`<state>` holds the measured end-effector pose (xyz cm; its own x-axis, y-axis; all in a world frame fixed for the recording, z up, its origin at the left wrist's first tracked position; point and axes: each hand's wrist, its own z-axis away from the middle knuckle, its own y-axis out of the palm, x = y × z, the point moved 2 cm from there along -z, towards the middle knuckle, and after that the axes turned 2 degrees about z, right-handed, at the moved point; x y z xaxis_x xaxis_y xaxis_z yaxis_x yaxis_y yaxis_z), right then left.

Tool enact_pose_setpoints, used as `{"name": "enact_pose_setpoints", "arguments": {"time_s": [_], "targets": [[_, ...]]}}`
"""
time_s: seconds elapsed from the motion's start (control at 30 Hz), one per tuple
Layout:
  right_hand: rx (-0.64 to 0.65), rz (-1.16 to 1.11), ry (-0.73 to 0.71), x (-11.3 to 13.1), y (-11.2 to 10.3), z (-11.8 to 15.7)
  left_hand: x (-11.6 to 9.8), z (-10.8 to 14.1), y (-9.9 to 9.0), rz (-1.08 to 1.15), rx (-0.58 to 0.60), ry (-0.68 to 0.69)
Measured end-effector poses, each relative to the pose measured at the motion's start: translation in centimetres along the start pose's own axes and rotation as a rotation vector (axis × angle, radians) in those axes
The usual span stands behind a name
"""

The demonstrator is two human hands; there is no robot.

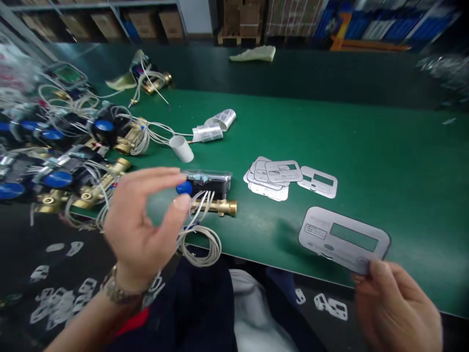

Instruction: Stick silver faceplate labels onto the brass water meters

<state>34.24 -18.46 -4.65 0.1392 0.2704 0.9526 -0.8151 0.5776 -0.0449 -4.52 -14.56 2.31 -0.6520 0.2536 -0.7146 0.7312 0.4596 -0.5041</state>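
Note:
My right hand [399, 303] pinches the lower right corner of a grey faceplate label [330, 227] with a rectangular cutout, held above the green table's front edge. My left hand [146, 220] is raised with thumb and fingers apart, nothing between them. Just beyond its fingertips lies a meter [216, 183] with a clear cover, a blue cap, a brass pipe [229, 208] and a coiled grey cable [205, 249]; the hand hides part of its left side. A loose pile of similar labels [269, 176] rests mid-table, with another label [318, 182] at its right.
Several meters with blue caps [56, 178] and cables crowd the left of the green table [366, 146]. Rolled white labels [181, 148] lie behind the single meter. A yellowish cloth [253, 54] is at the back. Label scraps [62, 303] litter the floor.

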Motion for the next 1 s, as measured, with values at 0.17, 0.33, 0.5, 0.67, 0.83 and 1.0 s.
{"name": "enact_pose_setpoints", "arguments": {"time_s": [0.17, 0.33, 0.5, 0.67, 0.83, 1.0], "targets": [[0.204, -0.274, 0.237, -0.4, 2.4, 0.0, 6.0, -5.4, 1.4, 0.272, 0.302, -0.492], [0.252, -0.433, 0.363, -0.3, 4.7, 0.9, 7.7, -3.6, 2.7, 0.337, 0.371, -0.411], [0.316, -0.537, 0.400, 0.1, 7.1, 1.8, 8.0, 0.7, 2.4, 0.329, 0.156, -0.107], [0.469, -0.563, 0.434, 0.8, 11.8, 3.7, 7.2, 5.7, 2.2, 0.241, 0.088, 0.095], [0.611, -0.489, 0.468, 1.1, 16.5, 6.7, 4.7, 6.5, 0.4, 0.136, 0.107, 0.037], [0.571, -0.198, 0.188, 1.1, 17.8, 8.2, 3.6, 6.1, -1.0, 0.361, 0.121, -0.130]]}}
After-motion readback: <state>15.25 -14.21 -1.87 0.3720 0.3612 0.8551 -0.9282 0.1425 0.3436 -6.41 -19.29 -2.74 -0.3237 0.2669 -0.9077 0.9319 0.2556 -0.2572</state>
